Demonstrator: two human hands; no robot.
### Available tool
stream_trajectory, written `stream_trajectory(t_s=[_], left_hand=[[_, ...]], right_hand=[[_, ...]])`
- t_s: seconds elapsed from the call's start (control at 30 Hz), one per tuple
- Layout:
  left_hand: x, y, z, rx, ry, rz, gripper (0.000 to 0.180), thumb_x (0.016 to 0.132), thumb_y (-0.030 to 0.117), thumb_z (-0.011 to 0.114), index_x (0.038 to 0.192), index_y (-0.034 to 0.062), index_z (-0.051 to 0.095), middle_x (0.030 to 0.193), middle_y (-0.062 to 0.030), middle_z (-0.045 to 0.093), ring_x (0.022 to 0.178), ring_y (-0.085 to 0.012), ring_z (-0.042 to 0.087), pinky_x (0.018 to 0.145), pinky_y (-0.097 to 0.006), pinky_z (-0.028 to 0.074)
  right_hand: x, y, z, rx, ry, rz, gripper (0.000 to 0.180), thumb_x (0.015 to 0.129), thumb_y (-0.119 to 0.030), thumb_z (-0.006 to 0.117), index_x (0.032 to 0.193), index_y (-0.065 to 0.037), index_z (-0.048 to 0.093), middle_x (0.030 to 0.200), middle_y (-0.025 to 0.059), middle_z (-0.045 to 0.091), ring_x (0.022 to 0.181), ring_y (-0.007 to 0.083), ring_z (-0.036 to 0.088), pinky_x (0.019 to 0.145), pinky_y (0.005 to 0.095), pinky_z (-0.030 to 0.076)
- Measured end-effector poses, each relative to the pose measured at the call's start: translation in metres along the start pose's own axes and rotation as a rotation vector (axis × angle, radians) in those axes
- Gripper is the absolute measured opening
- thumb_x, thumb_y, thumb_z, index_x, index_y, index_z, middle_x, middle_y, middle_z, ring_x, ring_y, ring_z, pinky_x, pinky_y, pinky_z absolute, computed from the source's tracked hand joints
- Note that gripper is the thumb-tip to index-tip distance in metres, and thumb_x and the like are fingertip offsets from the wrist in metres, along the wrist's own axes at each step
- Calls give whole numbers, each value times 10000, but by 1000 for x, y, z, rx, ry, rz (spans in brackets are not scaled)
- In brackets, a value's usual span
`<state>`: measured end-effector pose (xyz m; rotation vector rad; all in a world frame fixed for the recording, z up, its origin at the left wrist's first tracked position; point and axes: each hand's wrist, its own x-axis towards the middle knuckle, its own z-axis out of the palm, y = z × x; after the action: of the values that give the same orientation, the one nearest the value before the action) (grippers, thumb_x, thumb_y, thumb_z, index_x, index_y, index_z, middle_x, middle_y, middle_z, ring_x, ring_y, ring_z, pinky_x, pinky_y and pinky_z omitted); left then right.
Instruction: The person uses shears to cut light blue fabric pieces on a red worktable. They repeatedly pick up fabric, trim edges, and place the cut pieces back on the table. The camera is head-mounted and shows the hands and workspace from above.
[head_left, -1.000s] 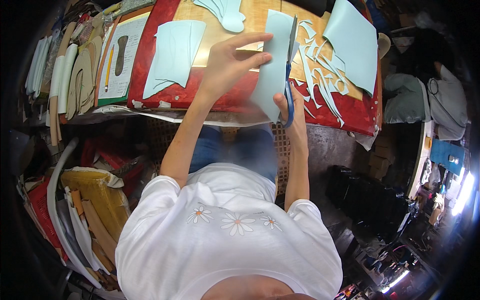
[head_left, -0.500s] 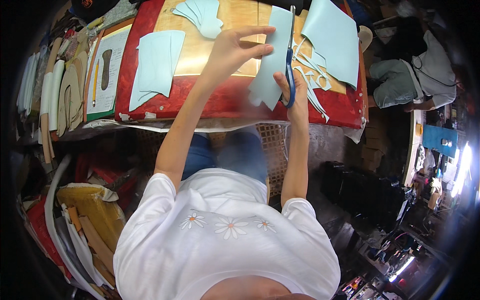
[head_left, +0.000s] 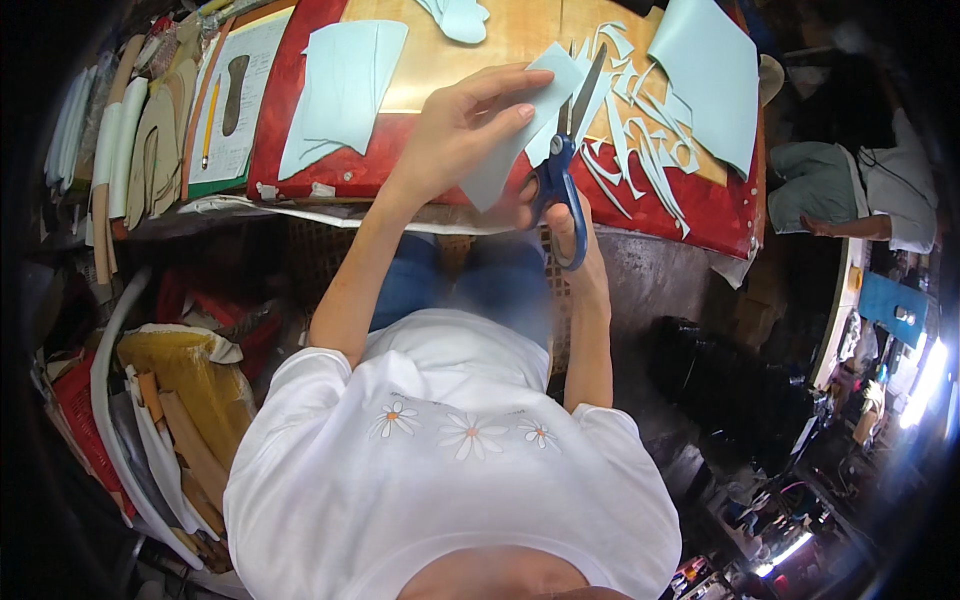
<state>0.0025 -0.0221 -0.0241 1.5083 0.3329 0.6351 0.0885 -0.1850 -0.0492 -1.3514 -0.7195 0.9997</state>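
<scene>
Pinched between the thumb and fingers of my left hand (head_left: pixel 462 130) is a light blue sheet piece (head_left: pixel 556 78), tilted up off the table. My right hand (head_left: pixel 582 235) grips blue-handled scissors (head_left: pixel 560 165). Their blades are parted and point away from me, at the right edge of the piece. Thin light blue offcut strips (head_left: pixel 650 155) lie tangled just right of the scissors. To the left rests a stack of cut light blue pieces (head_left: pixel 345 85), and more pieces (head_left: pixel 460 18) lie at the far edge of view.
The red-covered table (head_left: pixel 390 150) carries a wooden board (head_left: pixel 420 70). A large light blue sheet (head_left: pixel 708 85) lies at the right. Paper with a pencil (head_left: pixel 211 125) and dark sole-shaped template (head_left: pixel 235 95) sits left, beside rolled materials (head_left: pixel 130 140). Another person (head_left: pixel 890 180) is at far right.
The scissors have dropped toward me and their blades have parted. The held piece now tilts the other way, its top leaning right. A strip lies beside the blades, and the whole view has shifted.
</scene>
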Motion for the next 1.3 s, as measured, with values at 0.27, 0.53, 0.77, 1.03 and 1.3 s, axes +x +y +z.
stream_trajectory(t_s=[0.27, 0.53, 0.77, 1.03, 1.3], left_hand=[[-28, 0, 13, -81, 117, -10, 362, 841, 71, 644, 1197, 35, 588, 1269, -108, 529, 1097, -171, 546, 953, -301, 436], [-33, -1, 15, -88, 114, -9, 360, 843, 114, 642, 1193, 47, 592, 1284, -125, 519, 1103, -182, 549, 953, -323, 449], [-36, 3, 13, -86, 78, -56, 362, 836, 84, 648, 1193, 49, 596, 1284, -125, 518, 1103, -175, 545, 954, -311, 438], [-28, 6, -11, 44, -84, -53, 357, 818, 34, 655, 1172, 47, 616, 1257, -116, 546, 1075, -155, 553, 931, -283, 443], [-17, 15, -32, 91, -309, -148, 376, 787, 37, 584, 1162, 34, 615, 1153, -100, 617, 1031, -151, 580, 902, -282, 462]], right_hand=[[-1, -3, 14, -3, 73, -4, 855, 610, -748, 649, 985, 9, 516, 813, 18, 517, 745, 96, 507, 602, 223, 411], [-4, -7, 13, -20, 37, 25, 895, 598, -726, 679, 1061, 20, 504, 837, 14, 509, 745, 95, 495, 607, 222, 414], [-8, -1, 7, -39, 49, 10, 770, 611, -693, 697, 937, -16, 530, 778, -13, 500, 694, 80, 483, 585, 219, 396], [-21, -7, -19, -47, 7, 157, 722, 525, -648, 773, 837, -40, 542, 629, -19, 511, 570, 55, 506, 526, 182, 383], [-31, -23, -53, -122, -104, 294, 622, 512, -494, 864, 840, -48, 579, 733, -36, 523, 689, 60, 489, 619, 209, 384]])
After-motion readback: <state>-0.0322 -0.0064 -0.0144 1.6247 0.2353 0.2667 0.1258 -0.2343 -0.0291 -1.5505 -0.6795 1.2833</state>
